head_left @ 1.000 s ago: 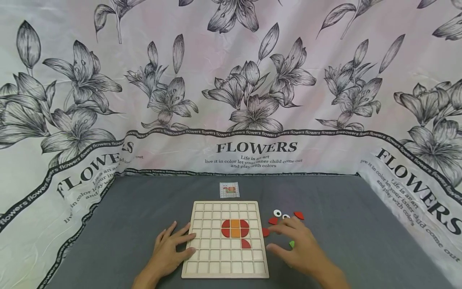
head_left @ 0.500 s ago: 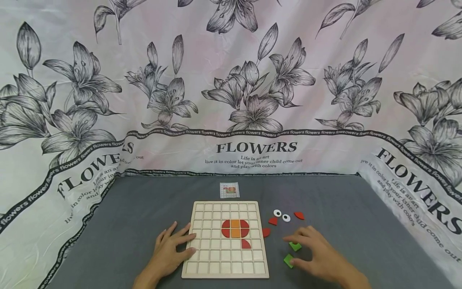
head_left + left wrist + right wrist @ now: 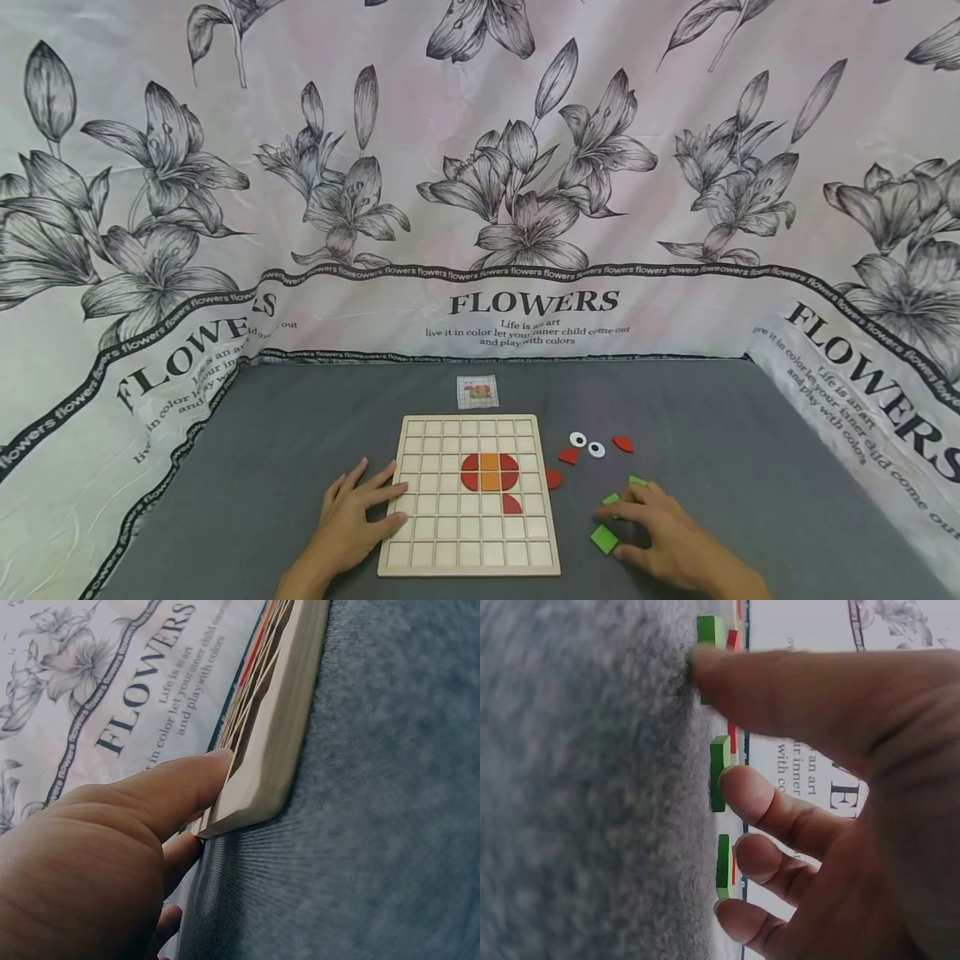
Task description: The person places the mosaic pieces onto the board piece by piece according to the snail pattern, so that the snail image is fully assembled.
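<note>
A pale wooden grid board [image 3: 438, 529] lies on the grey cloth, with red quarter-round pieces [image 3: 509, 504] and orange squares [image 3: 490, 472] set in its cells. My left hand [image 3: 345, 525] rests on the board's left edge, fingers spread; the left wrist view shows the thumb on the rim. My right hand [image 3: 663, 529] is low over several green square tiles [image 3: 603, 540], thumb beside the nearest one and fingers over the others. In the right wrist view the thumb overlaps one green tile [image 3: 709, 630], and the fingers, apart from the thumb, are near two more tiles [image 3: 718, 774].
Right of the board lie loose red pieces [image 3: 622, 444] and two round eye pieces [image 3: 577, 439]. A small picture card [image 3: 477, 392] lies beyond the board. A floral curtain [image 3: 532, 317] stands around the grey cloth [image 3: 322, 433].
My right hand has moved from beside the board's right edge to the right and nearer, over the green tiles, uncovering the eye pieces. The left hand has stayed on the board.
</note>
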